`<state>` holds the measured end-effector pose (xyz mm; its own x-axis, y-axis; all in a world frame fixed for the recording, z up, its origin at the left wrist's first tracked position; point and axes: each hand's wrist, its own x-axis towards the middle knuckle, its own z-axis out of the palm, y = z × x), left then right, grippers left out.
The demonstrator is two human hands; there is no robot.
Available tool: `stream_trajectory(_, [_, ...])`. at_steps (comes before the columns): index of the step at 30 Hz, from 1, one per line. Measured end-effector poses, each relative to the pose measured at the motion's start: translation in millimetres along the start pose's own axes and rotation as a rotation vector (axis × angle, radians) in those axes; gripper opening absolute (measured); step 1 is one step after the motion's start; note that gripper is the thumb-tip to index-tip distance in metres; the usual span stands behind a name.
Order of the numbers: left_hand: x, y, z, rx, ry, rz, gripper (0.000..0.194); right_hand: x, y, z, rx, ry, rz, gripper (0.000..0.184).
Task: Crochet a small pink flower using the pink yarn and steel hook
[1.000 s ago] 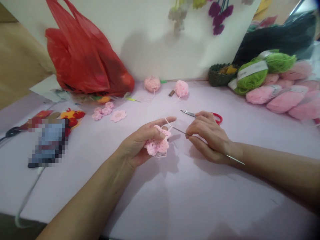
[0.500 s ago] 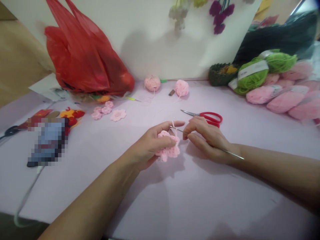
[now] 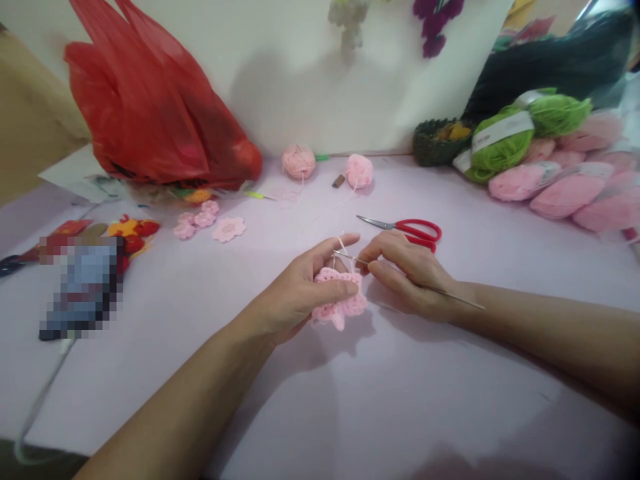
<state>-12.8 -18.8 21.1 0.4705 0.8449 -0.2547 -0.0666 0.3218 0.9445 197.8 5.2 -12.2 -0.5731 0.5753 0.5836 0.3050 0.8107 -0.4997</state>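
Observation:
Between thumb and fingers, my left hand [image 3: 305, 290] pinches a small pink crochet piece [image 3: 340, 308] with a scalloped edge. Its index finger is stretched out with pink yarn running over it. My right hand [image 3: 405, 273] is closed round a thin metal crochet hook [image 3: 463, 299], whose back end lies along the wrist. The hook's tip reaches the yarn just above the crochet piece, close to the left index finger. Red-handled scissors [image 3: 420, 230] lie on the table right behind my right hand.
Two pink yarn balls [image 3: 359, 171] sit at the back by the wall. Finished pink crochet flowers [image 3: 229, 229] lie to the left, near a red plastic bag [image 3: 165, 113]. A blurred-out device [image 3: 83, 287] with a cable is at far left. Green and pink skeins [image 3: 565, 187] are piled at right.
The camera view has shifted slightly, so the background sits further left. The crochet piece has tilted a little in my left hand, and the hook has moved slightly at the yarn.

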Motion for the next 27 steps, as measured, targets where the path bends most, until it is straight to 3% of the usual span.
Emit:
stream_trajectory(7, [-0.6, -1.2, 4.7, 0.252, 0.099, 0.071, 0.069, 0.2, 2.4, 0.9, -0.073, -0.01, -0.036, 0.018])
stream_trajectory(12, [-0.5, -5.1, 15.2, 0.363, 0.217, 0.104, 0.077, -0.2, 3.6, 5.9, -0.342, -0.027, -0.074, 0.019])
stream_trajectory(14, [0.5, -7.3, 17.8, 0.307, 0.263, 0.111, 0.081, -0.2, 3.2, 6.9, -0.404, -0.009, -0.072, 0.018])
stream_trajectory(18, [1.0, -5.5, 14.6, -0.013, 0.152, 0.021, 0.08, 0.6, 2.0, 3.3, -0.228, 0.025, -0.062, 0.017])
stream_trajectory(21, [-1.0, -1.1, 10.2, -0.083, 0.068, -0.006, 0.08, 1.2, 1.6, 0.0, -0.032, 0.034, -0.075, 0.015])
stream_trajectory(24, [-2.8, -1.8, 12.2, 0.07, 0.128, 0.077, 0.082, 1.4, 1.3, 0.8, -0.034, 0.011, -0.076, 0.017])
stream_trajectory(27, [-2.1, -7.9, 19.7, 0.215, 0.261, 0.158, 0.082, 1.0, 0.2, 4.6, -0.247, -0.011, -0.043, 0.018])
